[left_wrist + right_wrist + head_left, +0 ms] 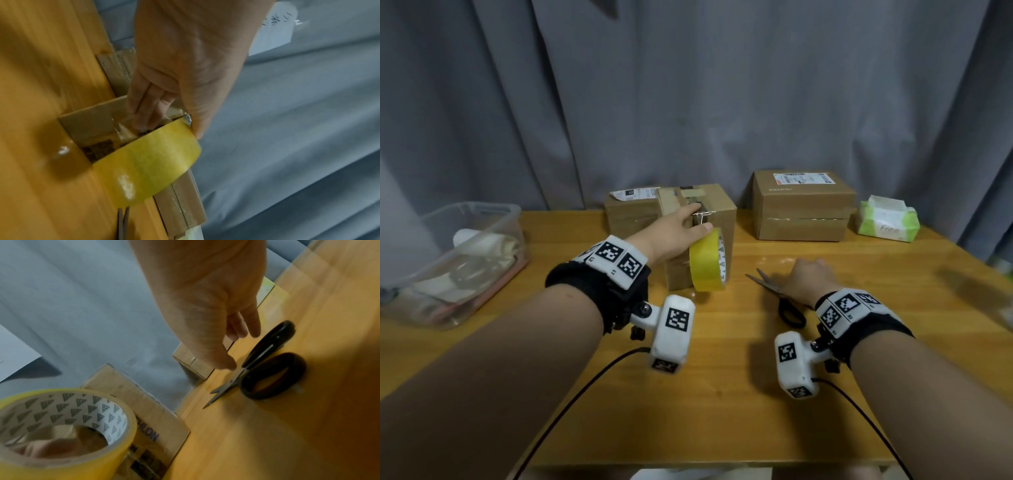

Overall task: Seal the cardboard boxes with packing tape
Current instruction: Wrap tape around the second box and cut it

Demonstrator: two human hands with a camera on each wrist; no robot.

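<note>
I see my left hand (pixel 674 228) gripping the yellow packing-tape roll (pixel 708 261) against the small brown cardboard box (pixel 714 209) near the tabletop's (pixel 722 394) far edge | right hand (pixel 810 279) over the black-handled scissors (pixel 784 301), fingers loosely extended, holding nothing | second brown cardboard box (pixel 803 205) at far right edge.

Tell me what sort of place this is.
Probably a makeshift parcel-packing spot in a home or small room, not a warehouse. A plain wooden table stands against a grey curtain; it holds labelled cardboard boxes, a roll of yellow packing tape and scissors.
</note>
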